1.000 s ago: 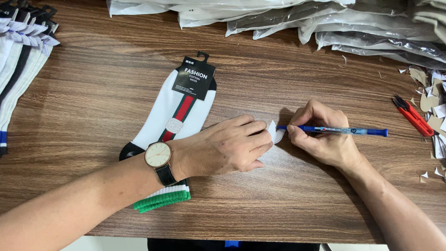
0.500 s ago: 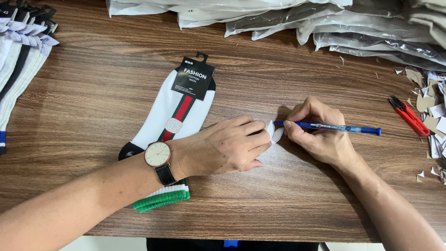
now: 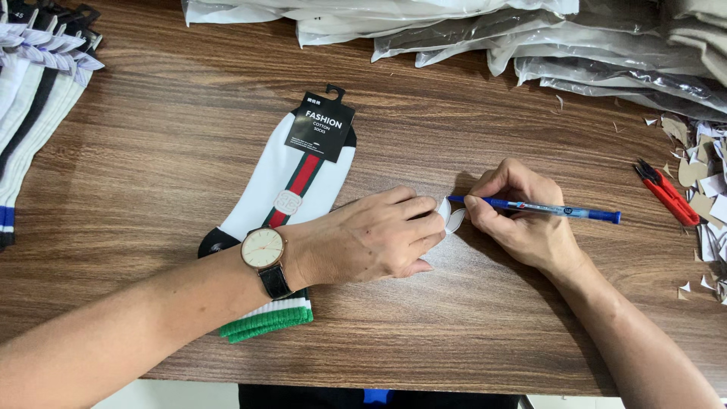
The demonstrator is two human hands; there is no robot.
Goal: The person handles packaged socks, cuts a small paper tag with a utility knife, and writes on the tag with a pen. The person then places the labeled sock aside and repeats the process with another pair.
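Observation:
My left hand [image 3: 375, 242], with a wristwatch [image 3: 265, 254] on the wrist, presses down on a small white paper tag [image 3: 450, 216] on the wooden table [image 3: 174, 151]. My right hand [image 3: 519, 216] grips a blue pen [image 3: 549, 210], its tip touching the tag. A white sock [image 3: 291, 182] with a red and green stripe, black toe, green cuff and black card header lies under my left forearm.
Plastic-wrapped packs [image 3: 530, 45] are piled along the far edge. A stack of socks [image 3: 30, 98] lies at the far left. Red snips [image 3: 666, 195] and paper scraps [image 3: 708, 189] sit at the right edge.
Both hands stay on the tag; the pen has shifted only slightly at its tip. Nothing else has moved.

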